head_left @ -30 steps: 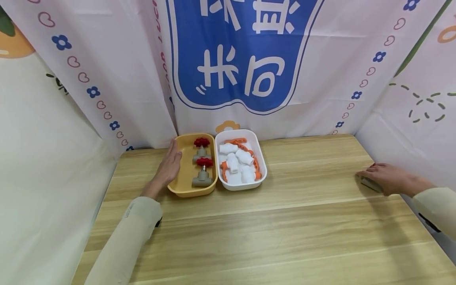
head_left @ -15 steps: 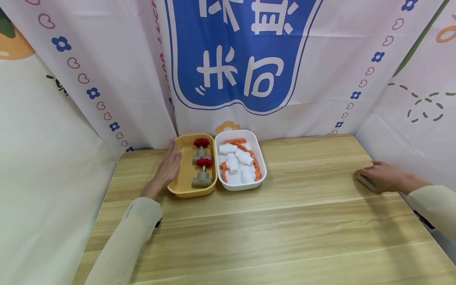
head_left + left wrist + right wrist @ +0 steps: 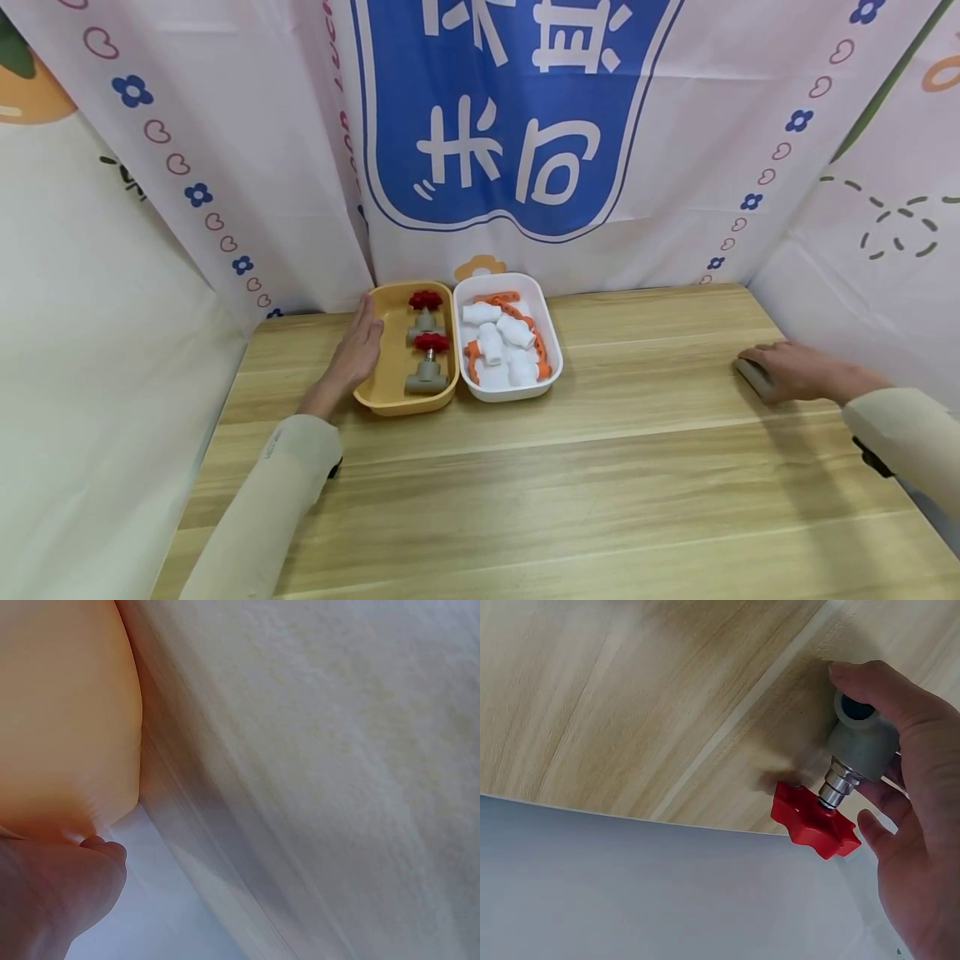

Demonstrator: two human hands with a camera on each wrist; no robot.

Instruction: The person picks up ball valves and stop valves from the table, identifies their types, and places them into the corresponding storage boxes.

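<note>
My right hand [image 3: 798, 371] grips a grey stop valve [image 3: 862, 746] near the table's right edge. In the right wrist view, fingers curl round its pipe body, and its red handwheel [image 3: 814, 820] sticks out on a short metal stem. In the head view the wheel is hidden behind the hand. My left hand [image 3: 352, 354] rests along the left side of a yellow tray [image 3: 393, 408], fingers extended; the left wrist view shows a fingertip touching the tray wall [image 3: 67, 712]. Two similar valves [image 3: 427, 377] with red handwheels lie in the tray's right half.
Beside the yellow tray stands a white tray [image 3: 556, 367] with several white fittings [image 3: 515, 332] and orange handle pieces [image 3: 540, 346]. Both sit at the back of the wooden table [image 3: 562, 500], against a printed cloth [image 3: 637, 242].
My right hand has slid a little to the left over the table with the valve in its grip. The left hand and both trays have kept their places.
</note>
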